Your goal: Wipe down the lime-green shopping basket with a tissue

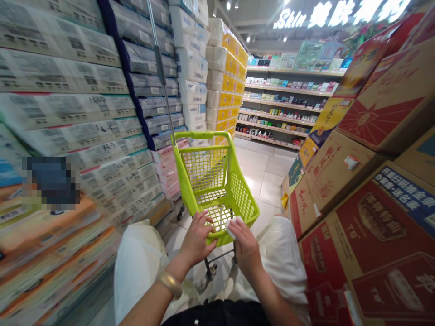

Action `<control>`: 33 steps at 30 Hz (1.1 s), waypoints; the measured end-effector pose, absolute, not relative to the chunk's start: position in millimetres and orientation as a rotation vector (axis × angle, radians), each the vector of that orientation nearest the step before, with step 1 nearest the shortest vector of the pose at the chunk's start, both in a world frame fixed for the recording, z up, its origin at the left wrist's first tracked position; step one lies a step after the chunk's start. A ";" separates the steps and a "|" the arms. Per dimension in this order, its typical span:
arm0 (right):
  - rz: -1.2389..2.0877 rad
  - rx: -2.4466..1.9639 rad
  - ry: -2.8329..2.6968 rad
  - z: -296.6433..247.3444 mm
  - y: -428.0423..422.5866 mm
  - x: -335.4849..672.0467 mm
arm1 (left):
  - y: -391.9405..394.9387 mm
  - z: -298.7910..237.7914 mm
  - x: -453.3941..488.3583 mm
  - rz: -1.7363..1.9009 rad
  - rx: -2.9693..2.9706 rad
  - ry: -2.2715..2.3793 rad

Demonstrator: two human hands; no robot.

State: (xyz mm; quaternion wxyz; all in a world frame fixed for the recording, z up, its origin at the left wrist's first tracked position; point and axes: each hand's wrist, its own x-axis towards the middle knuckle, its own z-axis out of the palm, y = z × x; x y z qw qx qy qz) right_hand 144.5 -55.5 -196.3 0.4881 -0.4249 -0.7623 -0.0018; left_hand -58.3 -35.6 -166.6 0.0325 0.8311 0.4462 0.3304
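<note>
A lime-green shopping basket cart (244, 201) with grid walls stands on wheels between my knees. My left hand (199, 237) grips the near rim, its fingers bent over the inside and the thumb outside. A small white cloth or tissue (231, 228) lies under the fingers of my right hand (245, 242), pressed against the near right corner of the rim. Nothing lies in the part of the basket that shows. From the cart's far left corner rises a thin metal pole (157, 54) with a grey sleeve.
Stacked paper packs (61, 72) wall the left side, with yellow-and-white packs (224, 81) farther along. Cardboard cartons (363, 158) crowd close on the right. Beyond the cart, a tiled aisle (251, 158) leads to shelves of small products (285, 102).
</note>
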 end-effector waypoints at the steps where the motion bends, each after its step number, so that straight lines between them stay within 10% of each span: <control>1: 0.032 -0.959 -1.945 -195.3 -59.0 137.7 | -35.5 -166.6 -58.2 1.019 2.563 1.373; 33: -0.018 -1.094 -1.780 -194.8 -52.2 154.0 | -37.7 -163.8 -61.2 1.015 2.574 1.361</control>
